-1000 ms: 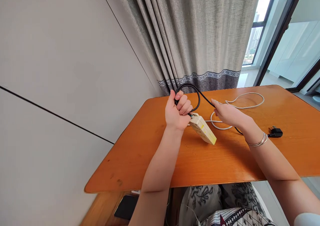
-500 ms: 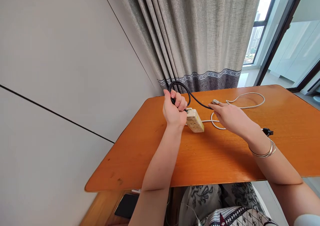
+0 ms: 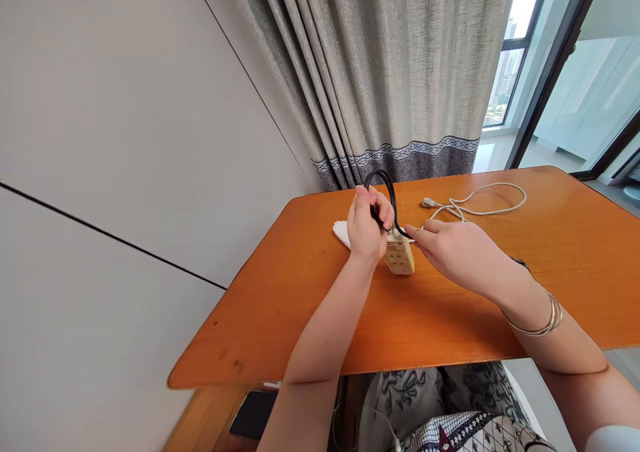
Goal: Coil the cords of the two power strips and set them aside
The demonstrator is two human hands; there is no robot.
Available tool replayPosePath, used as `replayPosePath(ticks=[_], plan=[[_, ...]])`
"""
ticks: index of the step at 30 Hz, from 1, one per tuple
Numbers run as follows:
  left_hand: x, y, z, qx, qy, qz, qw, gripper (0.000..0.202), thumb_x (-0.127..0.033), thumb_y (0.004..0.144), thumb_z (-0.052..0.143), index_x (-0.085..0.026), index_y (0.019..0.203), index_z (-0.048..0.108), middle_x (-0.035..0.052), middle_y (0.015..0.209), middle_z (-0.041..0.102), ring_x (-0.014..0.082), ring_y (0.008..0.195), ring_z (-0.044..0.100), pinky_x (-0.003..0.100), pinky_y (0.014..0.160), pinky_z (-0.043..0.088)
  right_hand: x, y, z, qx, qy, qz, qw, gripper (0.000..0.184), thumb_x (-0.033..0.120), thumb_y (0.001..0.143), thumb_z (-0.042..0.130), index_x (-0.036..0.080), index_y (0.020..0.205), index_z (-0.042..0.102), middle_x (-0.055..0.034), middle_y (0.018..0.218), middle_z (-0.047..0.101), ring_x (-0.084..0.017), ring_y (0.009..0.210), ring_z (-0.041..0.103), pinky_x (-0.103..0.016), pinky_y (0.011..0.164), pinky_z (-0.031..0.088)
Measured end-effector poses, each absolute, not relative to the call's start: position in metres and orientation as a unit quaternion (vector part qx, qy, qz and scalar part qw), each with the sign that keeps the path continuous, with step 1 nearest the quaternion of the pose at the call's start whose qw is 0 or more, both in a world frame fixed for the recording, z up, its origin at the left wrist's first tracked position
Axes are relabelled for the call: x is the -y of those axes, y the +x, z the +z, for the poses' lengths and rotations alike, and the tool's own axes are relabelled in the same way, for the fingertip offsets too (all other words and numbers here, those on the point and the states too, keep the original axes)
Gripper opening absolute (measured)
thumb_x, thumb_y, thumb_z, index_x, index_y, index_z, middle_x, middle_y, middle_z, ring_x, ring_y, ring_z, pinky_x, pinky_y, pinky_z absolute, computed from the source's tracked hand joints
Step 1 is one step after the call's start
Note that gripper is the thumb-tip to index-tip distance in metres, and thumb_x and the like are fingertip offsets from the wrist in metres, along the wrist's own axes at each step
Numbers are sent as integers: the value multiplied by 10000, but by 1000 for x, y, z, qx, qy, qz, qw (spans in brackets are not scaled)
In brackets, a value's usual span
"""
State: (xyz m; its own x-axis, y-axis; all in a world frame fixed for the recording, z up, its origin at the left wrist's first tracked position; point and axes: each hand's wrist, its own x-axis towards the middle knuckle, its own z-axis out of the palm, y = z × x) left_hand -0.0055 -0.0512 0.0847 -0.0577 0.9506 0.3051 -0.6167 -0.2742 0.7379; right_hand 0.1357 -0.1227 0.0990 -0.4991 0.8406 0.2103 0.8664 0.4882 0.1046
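Observation:
My left hand (image 3: 369, 229) is closed around a looped black cable (image 3: 393, 195), which arches up above the fist. Pinched in the fingertips of my right hand (image 3: 453, 249) is another stretch of that cable, just right of the left fist. Between the two hands stands a cream power strip (image 3: 400, 257) with socket holes facing me; the left hand and the cable partly hide its top. A flat white thing (image 3: 341, 232) shows beyond the left hand, mostly covered by it.
A white cord (image 3: 500, 211) with a white plug (image 3: 429, 203) lies looped at the back right of the wooden table (image 3: 280, 292). A small black object (image 3: 520, 263) peeks out behind my right wrist. Beyond the table hangs a grey curtain (image 3: 400, 72); a wall (image 3: 125, 139) is at left.
My left hand has moved right and slightly down, and my right hand has come left towards it. The black loop is narrower, and the flat white thing has come into sight.

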Motion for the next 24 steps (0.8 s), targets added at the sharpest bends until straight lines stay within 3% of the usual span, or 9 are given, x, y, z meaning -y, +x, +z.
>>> replayPosePath(ticks=[4,10,16,19,24], plan=[[54,0,78,-212,439,681,547,520,-547,939,589,-194,600,413,-38,434,471,85,365,454,189,394,337,129,140,96,882,-431,-134,134,332,176,1009,436,144,1235,676,-45,816,627,-122,564,469,-292,524,251],[55,0,78,-232,438,658,567,524,-593,921,587,-205,618,406,-43,437,491,99,364,471,207,395,364,127,149,94,883,-381,-157,223,329,214,1024,428,171,1201,702,-16,763,578,-111,557,392,-280,516,224],[56,-3,74,-229,505,624,551,572,-687,814,662,-206,623,419,-36,468,518,91,404,492,200,415,395,118,153,90,852,-362,-202,319,342,248,1051,406,237,1189,719,-15,763,609,-106,624,490,-254,550,290],[59,-6,69,-226,561,575,551,603,-752,734,687,-202,647,457,-48,494,517,69,351,426,197,331,295,111,153,89,817,-370,-218,385,312,348,1046,457,240,1085,747,-22,812,646,-107,656,547,-244,569,362],[65,-8,69,-211,610,482,593,576,-736,794,641,-192,685,488,-75,397,437,40,294,272,188,320,168,93,158,88,775,-390,-191,460,314,472,959,612,234,1114,747,-74,1055,690,-135,765,636,-253,639,499]])
